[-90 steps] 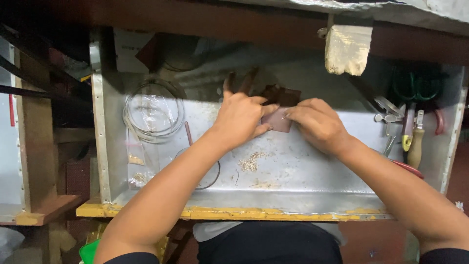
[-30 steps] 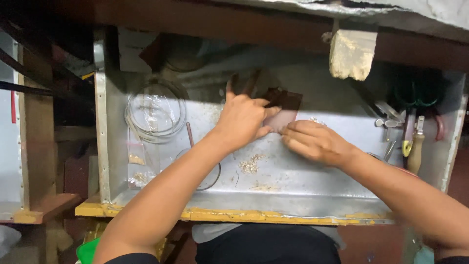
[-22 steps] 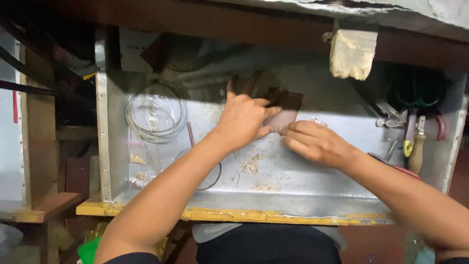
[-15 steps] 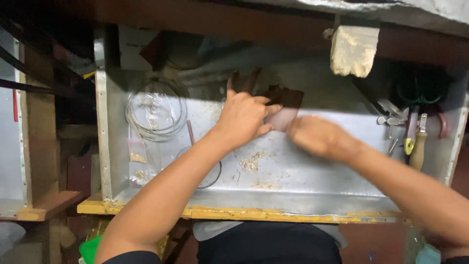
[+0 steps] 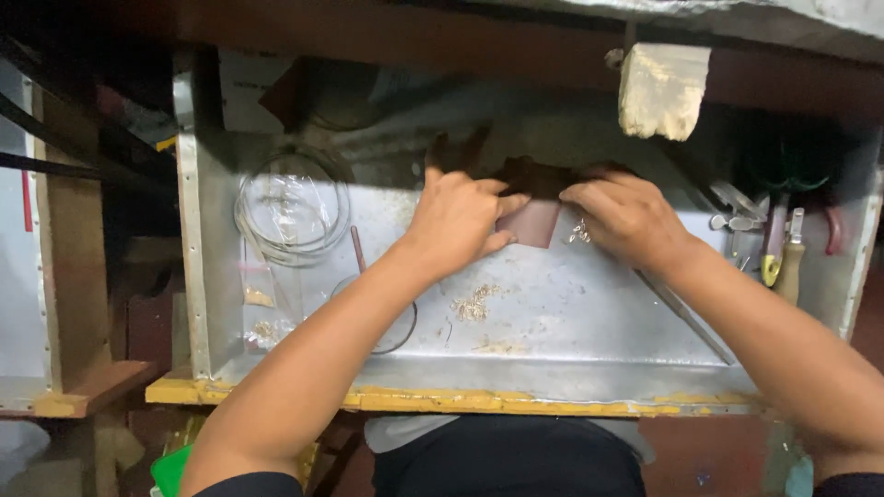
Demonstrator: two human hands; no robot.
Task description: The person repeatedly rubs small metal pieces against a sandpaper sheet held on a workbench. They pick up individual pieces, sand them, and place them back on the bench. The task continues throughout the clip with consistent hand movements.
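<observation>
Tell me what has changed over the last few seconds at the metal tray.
The right hand, which had drawn back toward the person and away from the small brown piece, has come forward and touches it again. The left hand has kept its grip on the piece throughout. The wire coil, the tools at the right and the shavings on the tray lie as they did.

bench (image 5: 552, 322): sheet-metal tray, yellow front edge | beam (image 5: 414, 28): dark wood above, shading the back | left: wooden frame (image 5: 69, 276) with small shelf | light: dim, brightest on the metal floor
</observation>
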